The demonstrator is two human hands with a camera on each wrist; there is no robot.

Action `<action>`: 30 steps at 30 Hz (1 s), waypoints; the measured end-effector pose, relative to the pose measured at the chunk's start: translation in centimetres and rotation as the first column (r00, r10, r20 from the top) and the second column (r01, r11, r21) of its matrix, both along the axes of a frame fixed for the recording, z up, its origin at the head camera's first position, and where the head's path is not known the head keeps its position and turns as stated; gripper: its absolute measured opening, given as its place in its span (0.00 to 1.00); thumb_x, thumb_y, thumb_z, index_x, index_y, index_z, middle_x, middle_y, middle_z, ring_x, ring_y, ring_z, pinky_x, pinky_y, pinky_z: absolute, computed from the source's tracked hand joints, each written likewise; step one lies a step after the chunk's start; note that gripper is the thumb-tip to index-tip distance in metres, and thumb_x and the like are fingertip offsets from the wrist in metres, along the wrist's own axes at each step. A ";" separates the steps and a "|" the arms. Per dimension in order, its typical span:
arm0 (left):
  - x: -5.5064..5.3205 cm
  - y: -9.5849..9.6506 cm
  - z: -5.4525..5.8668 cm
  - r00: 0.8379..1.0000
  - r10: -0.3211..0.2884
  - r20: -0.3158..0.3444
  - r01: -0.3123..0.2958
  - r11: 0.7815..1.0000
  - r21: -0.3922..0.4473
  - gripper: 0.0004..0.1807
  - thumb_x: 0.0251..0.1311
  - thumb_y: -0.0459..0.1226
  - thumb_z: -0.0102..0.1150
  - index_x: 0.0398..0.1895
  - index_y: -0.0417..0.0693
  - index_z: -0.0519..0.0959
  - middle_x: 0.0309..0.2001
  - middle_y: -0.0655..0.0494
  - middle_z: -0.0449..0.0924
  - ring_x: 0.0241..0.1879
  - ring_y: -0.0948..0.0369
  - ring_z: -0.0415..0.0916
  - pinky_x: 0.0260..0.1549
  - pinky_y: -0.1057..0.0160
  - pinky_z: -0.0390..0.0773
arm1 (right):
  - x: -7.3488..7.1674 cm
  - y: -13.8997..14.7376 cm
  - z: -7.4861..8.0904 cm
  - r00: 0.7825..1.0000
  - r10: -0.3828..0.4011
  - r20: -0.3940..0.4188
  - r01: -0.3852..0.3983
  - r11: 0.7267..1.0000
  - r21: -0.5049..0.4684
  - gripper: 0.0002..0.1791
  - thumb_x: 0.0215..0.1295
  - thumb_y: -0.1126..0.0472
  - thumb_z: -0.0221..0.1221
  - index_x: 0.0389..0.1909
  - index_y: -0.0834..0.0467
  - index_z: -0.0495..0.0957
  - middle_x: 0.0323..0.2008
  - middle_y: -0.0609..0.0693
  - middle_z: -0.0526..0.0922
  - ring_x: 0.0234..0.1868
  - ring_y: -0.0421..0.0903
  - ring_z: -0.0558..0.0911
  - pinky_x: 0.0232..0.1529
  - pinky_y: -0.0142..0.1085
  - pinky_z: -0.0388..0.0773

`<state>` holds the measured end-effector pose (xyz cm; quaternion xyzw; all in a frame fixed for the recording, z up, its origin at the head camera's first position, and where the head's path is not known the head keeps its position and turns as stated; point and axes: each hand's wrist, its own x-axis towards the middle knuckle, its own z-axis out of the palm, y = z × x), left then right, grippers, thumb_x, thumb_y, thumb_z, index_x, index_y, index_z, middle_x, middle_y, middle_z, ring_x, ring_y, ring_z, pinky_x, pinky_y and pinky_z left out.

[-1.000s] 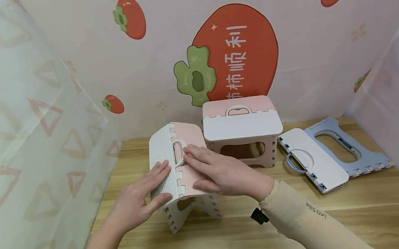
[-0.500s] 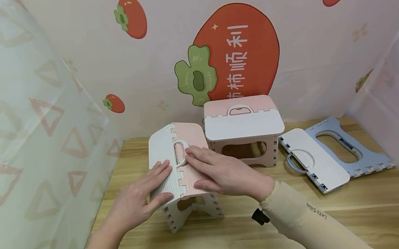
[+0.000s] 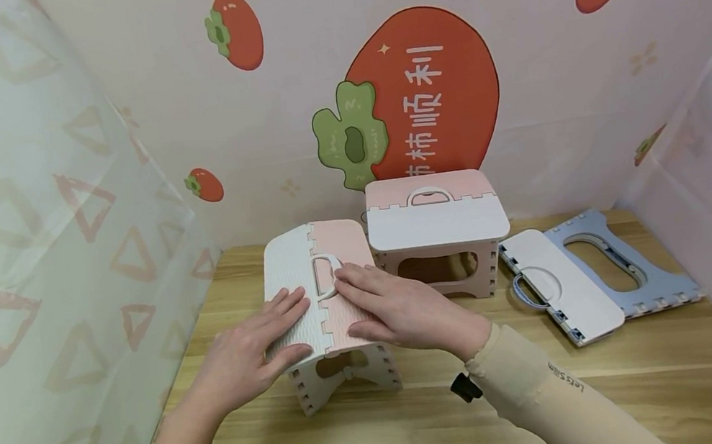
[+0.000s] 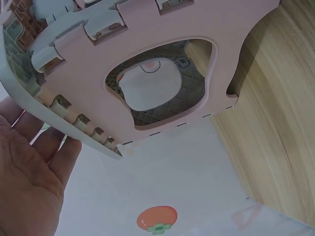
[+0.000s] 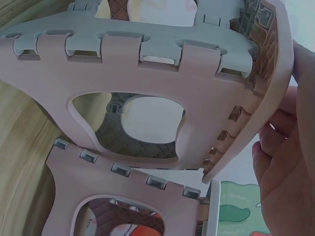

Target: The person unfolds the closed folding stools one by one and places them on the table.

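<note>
A folding step stool [image 3: 285, 265], one half of its top white and the other pink, stands on its legs at the left of the table. Its two top halves slope down slightly from the hinge seam. My left hand [image 3: 242, 353] lies with straight fingers on the white half. On the pink half my right hand [image 3: 398, 308] rests flat, fingertips at the small white carrying handle [image 3: 327, 294]. From below, the left wrist view shows the stool's pink leg panel [image 4: 88, 59] and my left hand [image 4: 34, 167] against the top. My right hand [image 5: 280, 142] presses likewise in the right wrist view.
Close behind on the right stands a second pink and white folding stool [image 3: 437, 224], unfolded with a flat top. Farther right, a blue and white folding stool [image 3: 573, 300] lies folded down on the wooden table [image 3: 430, 431]. Printed cloth walls [image 3: 292, 113] enclose the back and sides.
The stool's top has flattened a little, its two halves sinking toward level. Both hands stay on it and shift very slightly to the right.
</note>
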<state>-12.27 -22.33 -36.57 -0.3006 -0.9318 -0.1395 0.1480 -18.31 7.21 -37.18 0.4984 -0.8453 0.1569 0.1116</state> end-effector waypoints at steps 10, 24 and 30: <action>-0.1 0.2 0.1 1.000 0.028 0.012 -0.027 0.997 -0.068 0.36 0.64 0.59 0.63 0.72 0.56 0.74 0.73 0.60 0.70 0.71 0.53 0.69 0.54 0.44 0.82 | 0.0 0.1 -0.1 0.999 -0.029 0.041 0.027 0.999 0.029 0.37 0.77 0.41 0.53 0.77 0.57 0.63 0.79 0.51 0.61 0.78 0.49 0.62 0.75 0.43 0.64; 0.0 0.2 0.2 0.999 0.022 0.026 -0.020 0.997 -0.070 0.36 0.65 0.59 0.62 0.72 0.54 0.74 0.73 0.58 0.70 0.71 0.52 0.69 0.60 0.44 0.78 | -0.1 -0.1 -0.3 0.997 -0.021 0.076 0.019 0.999 0.032 0.36 0.78 0.41 0.51 0.78 0.56 0.60 0.79 0.49 0.59 0.79 0.46 0.60 0.77 0.41 0.61; 0.0 0.4 0.3 0.998 0.029 0.047 -0.026 0.997 -0.069 0.35 0.66 0.57 0.62 0.72 0.53 0.73 0.73 0.57 0.69 0.73 0.51 0.67 0.63 0.44 0.75 | 0.1 -0.5 0.0 0.990 -0.044 0.136 0.040 0.999 0.026 0.34 0.78 0.44 0.52 0.78 0.57 0.62 0.79 0.50 0.61 0.79 0.49 0.60 0.77 0.43 0.60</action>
